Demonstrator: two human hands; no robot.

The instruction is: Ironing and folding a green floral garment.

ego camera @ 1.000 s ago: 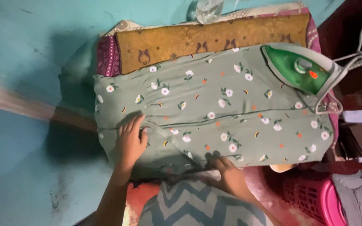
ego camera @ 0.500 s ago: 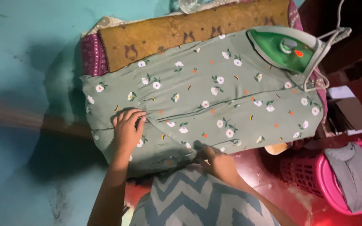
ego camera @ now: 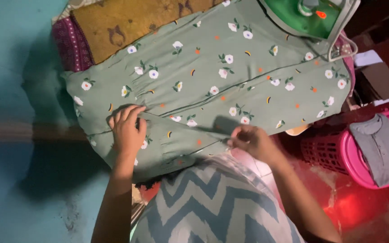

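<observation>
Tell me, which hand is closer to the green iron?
The right hand. It pinches the near edge of the flowery green cloth, below and left of the green iron. The left hand presses the cloth's far left end, much farther away.

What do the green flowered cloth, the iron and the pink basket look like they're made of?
The green flowered cloth looks like thin, soft woven fabric with a matte finish: it creases and drapes under the left hand and right hand. The green-and-white iron seems glossy moulded plastic, with light sheen. The pink basket appears to be rigid plastic, with a lattice wall.
</observation>
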